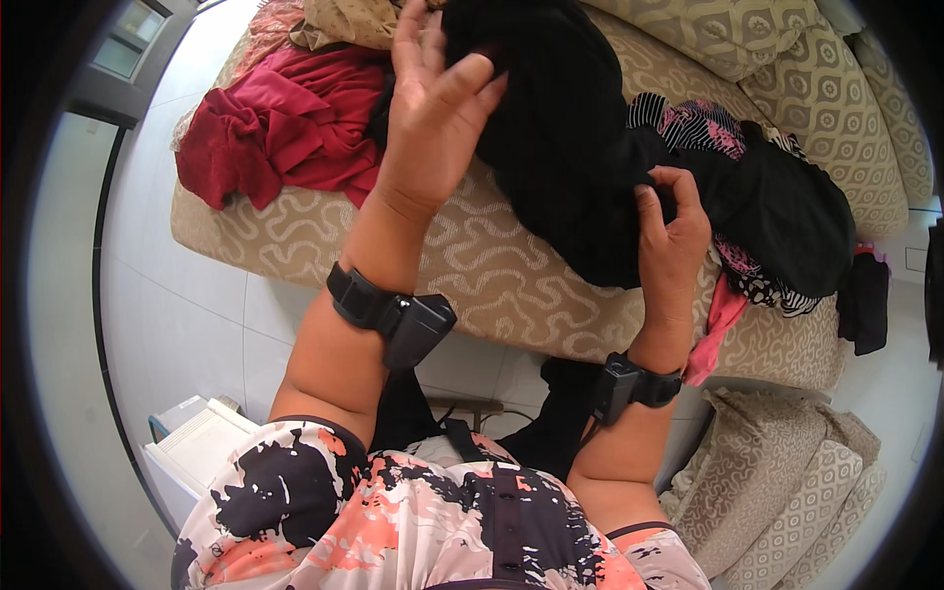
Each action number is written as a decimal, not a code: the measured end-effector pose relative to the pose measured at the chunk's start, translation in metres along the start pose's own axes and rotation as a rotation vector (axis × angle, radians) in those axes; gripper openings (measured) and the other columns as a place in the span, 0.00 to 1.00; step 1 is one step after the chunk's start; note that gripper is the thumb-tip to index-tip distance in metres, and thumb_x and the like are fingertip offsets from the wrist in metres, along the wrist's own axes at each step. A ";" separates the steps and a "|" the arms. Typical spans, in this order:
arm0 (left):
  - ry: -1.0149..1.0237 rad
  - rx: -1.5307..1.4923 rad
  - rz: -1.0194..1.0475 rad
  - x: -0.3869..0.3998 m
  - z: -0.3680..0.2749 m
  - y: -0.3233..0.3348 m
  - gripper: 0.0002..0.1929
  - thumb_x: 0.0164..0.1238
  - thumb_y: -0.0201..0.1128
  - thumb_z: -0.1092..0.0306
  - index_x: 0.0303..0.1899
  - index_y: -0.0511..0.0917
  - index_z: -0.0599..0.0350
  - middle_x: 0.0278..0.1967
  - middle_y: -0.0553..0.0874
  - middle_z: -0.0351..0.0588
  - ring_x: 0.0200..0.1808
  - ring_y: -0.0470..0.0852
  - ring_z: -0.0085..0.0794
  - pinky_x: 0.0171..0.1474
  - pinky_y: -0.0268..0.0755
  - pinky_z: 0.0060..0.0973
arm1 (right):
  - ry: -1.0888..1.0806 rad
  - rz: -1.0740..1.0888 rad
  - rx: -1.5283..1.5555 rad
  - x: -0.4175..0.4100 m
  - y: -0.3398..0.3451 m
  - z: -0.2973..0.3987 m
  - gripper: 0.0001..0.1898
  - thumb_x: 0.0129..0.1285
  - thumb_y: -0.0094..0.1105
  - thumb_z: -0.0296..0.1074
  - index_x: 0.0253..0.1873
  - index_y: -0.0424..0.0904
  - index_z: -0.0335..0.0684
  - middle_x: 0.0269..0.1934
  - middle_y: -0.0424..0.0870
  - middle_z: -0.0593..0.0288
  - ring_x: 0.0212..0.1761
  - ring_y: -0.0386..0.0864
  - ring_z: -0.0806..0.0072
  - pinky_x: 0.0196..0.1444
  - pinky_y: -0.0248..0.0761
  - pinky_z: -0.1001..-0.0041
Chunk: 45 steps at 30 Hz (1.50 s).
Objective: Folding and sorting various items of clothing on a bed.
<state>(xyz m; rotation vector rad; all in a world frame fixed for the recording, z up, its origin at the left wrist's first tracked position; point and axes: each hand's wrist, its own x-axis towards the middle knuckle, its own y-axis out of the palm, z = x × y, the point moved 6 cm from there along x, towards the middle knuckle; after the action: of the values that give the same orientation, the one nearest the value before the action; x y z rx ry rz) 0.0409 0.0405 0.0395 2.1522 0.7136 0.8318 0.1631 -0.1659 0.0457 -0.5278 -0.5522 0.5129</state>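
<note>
A black cloth garment (560, 147) lies spread over the patterned seat of a sofa or daybed (472, 258). My left hand (442, 110) is raised beside its upper left part, palm showing and fingers apart. Whether a fingertip there touches the dark fabric is hard to see. On the other side, my right hand (675, 221) pinches the garment's right edge between thumb and forefinger. A second black cloth (785, 214) rests on a heap of printed clothes (697, 125) to the right of that hand.
Red clothes (287, 133) and a tan printed cloth (346, 22) lie at the left. Patterned cushions (826, 96) line the back. A pink cloth (715, 332) hangs over the front edge. More cushions (767, 479) stand at lower right, a white cabinet (199, 442) at lower left.
</note>
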 end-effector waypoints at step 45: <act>-0.449 -0.017 0.587 -0.026 0.023 0.042 0.12 0.60 0.65 0.73 0.45 0.78 0.62 0.53 0.80 0.63 0.60 0.78 0.50 0.68 0.66 0.42 | -0.052 0.168 0.140 -0.011 0.021 0.014 0.30 0.48 0.68 0.20 0.61 0.73 0.33 0.56 0.80 0.49 0.57 0.79 0.59 0.59 0.72 0.67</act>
<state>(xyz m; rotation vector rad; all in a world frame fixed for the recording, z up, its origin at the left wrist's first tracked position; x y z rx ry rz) 0.0506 -0.0118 0.0508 2.4440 -0.1638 0.5864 0.1400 -0.1516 0.0398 -0.4298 -0.5197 0.7214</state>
